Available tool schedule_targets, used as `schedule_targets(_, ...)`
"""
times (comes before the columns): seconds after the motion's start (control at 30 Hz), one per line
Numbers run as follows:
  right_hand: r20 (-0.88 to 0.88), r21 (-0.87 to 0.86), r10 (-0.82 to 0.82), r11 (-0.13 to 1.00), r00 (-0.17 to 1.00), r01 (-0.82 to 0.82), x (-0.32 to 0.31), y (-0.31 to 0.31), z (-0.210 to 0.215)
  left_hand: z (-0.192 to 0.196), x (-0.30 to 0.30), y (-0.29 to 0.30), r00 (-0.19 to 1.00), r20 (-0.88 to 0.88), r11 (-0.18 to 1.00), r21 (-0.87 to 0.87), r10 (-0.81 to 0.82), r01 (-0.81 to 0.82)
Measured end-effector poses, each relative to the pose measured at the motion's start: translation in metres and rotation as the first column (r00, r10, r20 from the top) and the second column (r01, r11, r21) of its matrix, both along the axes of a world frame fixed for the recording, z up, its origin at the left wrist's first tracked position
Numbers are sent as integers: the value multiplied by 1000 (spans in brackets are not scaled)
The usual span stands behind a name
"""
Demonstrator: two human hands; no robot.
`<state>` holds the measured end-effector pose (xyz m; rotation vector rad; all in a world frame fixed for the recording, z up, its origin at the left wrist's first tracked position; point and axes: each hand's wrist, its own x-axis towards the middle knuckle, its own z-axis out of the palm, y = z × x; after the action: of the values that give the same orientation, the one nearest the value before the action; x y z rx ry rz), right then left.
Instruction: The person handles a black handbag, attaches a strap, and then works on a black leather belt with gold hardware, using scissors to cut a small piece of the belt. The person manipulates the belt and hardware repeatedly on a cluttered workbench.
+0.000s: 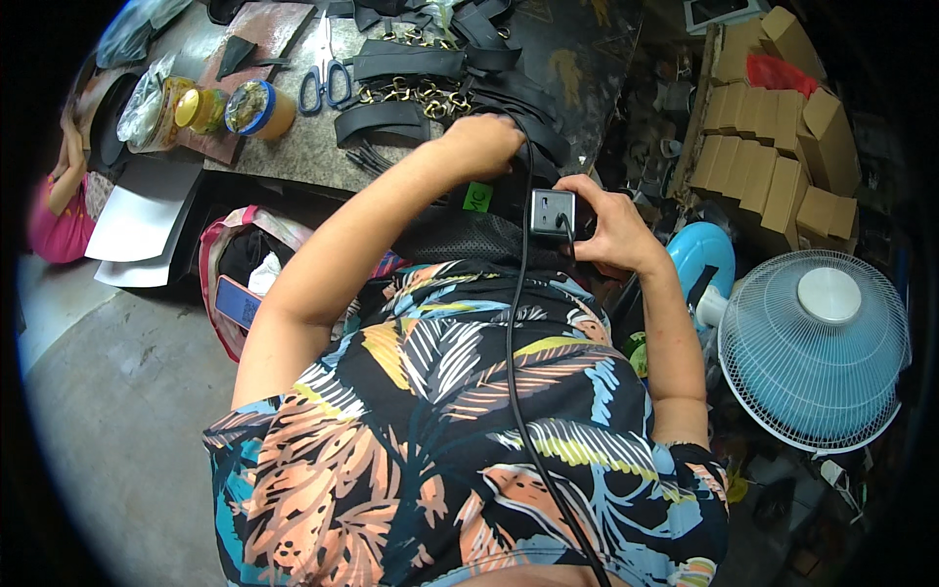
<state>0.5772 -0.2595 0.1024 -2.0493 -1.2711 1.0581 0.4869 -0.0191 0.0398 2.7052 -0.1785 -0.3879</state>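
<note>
A grey, speckled worktable (293, 158) spans the top of the view. At the right stands a round, blue-and-white fan (812, 342) with a wire cage. Flat black straps (406, 62) with gold-coloured metal clasps lie on the table. The left hand (484, 145) curls beside them, fingertips hidden; whether it grips anything cannot be told. The right hand (611, 227) grasps a small, grey-faced box (550, 207) near the table's close edge.

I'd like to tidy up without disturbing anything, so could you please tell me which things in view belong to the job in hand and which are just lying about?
Seemingly in use:
grey box, held in the right hand
black straps, near the left hand

Apparently just lying about:
phone
cardboard boxes
fan
</note>
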Motion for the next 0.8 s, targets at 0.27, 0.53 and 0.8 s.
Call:
schedule_targets(0.27, 57, 93, -6, 996, 998, 1, -4, 6, 7, 4, -7, -7, 973, 114, 952, -259, 200, -165)
schedule_targets(0.53, 168, 77, -1, 997, 986, -12, -8, 4, 34, 50, -31, -14, 882, 324, 853, -501, 342, -147)
schedule_targets(0.8, -90, 203, -68, 976, 994, 85, -10, -1, 27, 67, -30, -18, 812, 386, 791, -594, 438, -145)
